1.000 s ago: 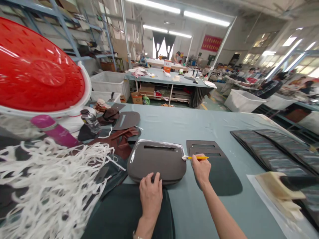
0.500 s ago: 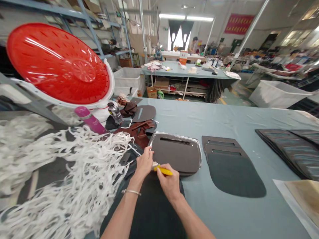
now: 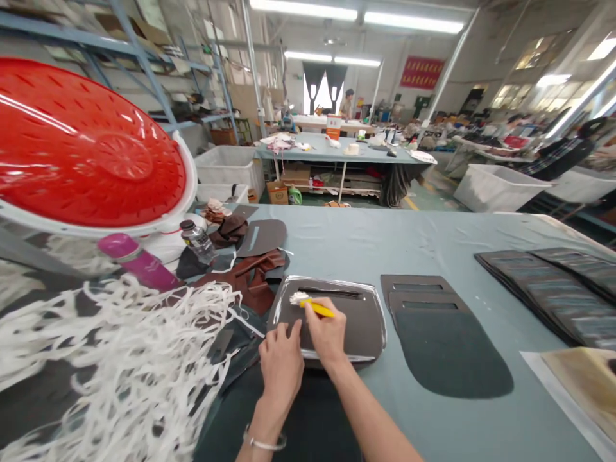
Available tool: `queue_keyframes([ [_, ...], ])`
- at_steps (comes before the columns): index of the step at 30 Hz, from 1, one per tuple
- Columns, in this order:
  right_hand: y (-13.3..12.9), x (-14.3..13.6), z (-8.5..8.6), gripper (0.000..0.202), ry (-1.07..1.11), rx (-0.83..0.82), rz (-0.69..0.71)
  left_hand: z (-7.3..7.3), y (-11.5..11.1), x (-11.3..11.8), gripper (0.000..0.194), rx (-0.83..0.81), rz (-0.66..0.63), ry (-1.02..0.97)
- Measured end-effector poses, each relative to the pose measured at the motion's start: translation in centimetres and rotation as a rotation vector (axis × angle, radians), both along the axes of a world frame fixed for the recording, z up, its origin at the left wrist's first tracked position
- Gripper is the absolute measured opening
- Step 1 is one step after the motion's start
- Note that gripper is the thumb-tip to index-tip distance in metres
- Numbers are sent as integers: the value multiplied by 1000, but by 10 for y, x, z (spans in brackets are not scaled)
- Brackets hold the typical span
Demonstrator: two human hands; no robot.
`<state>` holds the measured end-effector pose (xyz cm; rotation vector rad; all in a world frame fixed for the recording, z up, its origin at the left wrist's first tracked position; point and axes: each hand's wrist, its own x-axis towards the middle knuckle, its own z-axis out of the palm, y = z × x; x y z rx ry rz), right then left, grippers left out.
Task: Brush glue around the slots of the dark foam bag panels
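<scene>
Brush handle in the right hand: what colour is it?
Yellow. The brush has a yellow handle and whitish bristles, held by the right hand; head view shows it.

Grey-blue table (image 3: 366, 240): leather pieces (image 3: 447, 333), white strips (image 3: 120, 359).
</scene>
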<state>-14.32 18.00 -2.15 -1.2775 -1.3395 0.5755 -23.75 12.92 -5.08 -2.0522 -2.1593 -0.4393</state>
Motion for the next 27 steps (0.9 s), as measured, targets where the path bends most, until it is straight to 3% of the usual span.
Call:
queue_keyframes([
  [2,15,-8,-5,20,-45,-1,20,-5,0,-1,41,8,7,11],
  [4,15,22,-12,21,-105,-17,-75,-10,2,-3,44,17,20,3],
  [7,4,89,-15,23,-176,-32,-427,-14,4,-5,46,14,23,-16],
  [9,1,108,-9,23,-195,-13,-598,-14,5,-4,43,4,20,-19],
  [11,7,90,-3,21,-181,32,-533,-12,5,-2,40,2,28,-12],
  [14,29,30,1,16,-155,73,-193,-10,4,-1,40,5,30,10],
  [16,42,9,-3,14,-178,50,-107,-10,2,-2,41,12,24,23],
  [17,46,11,-6,14,-194,38,-113,-11,2,-3,41,18,20,28],
  [19,45,40,-13,16,-230,22,-213,-12,2,-4,42,34,26,31],
  [23,20,136,-22,21,-257,9,-530,-5,7,3,38,27,71,9],
  [25,7,167,-27,24,-259,-4,-569,1,14,16,35,-5,80,-40],
  [27,-3,179,-36,30,-272,-59,-528,5,23,37,33,-53,17,-183],
])
